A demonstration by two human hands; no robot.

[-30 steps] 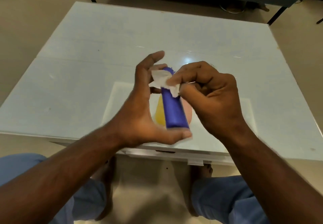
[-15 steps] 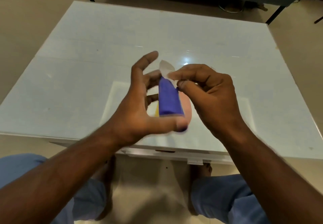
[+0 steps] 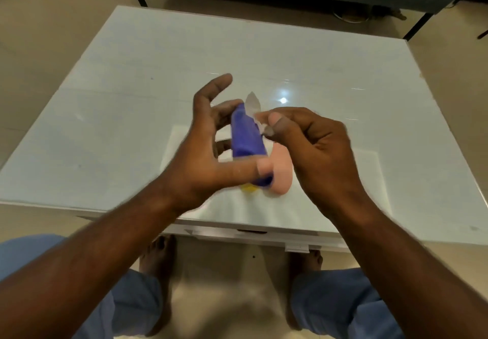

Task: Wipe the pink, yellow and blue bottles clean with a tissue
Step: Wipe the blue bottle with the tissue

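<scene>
My left hand [image 3: 203, 159] holds the blue bottle [image 3: 247, 138] above the table, thumb under its near end and fingers behind it, index finger raised. My right hand [image 3: 314, 148] pinches a small white tissue [image 3: 254, 106] against the bottle's far upper end. Below, the pink bottle [image 3: 282, 175] lies on the table, partly behind my hands. Only a small yellow patch of the yellow bottle [image 3: 249, 188] shows under the blue one.
A white sheet [image 3: 264, 212] lies on the pale glass-topped table [image 3: 132, 101] under the bottles, near the front edge. My knees and bare feet are below the edge. Dark furniture with thin legs stands beyond the table.
The tissue has slid from the bottle's upper side to its far tip. My left hand has turned and tilted the blue bottle, uncovering more of the pink bottle below.
</scene>
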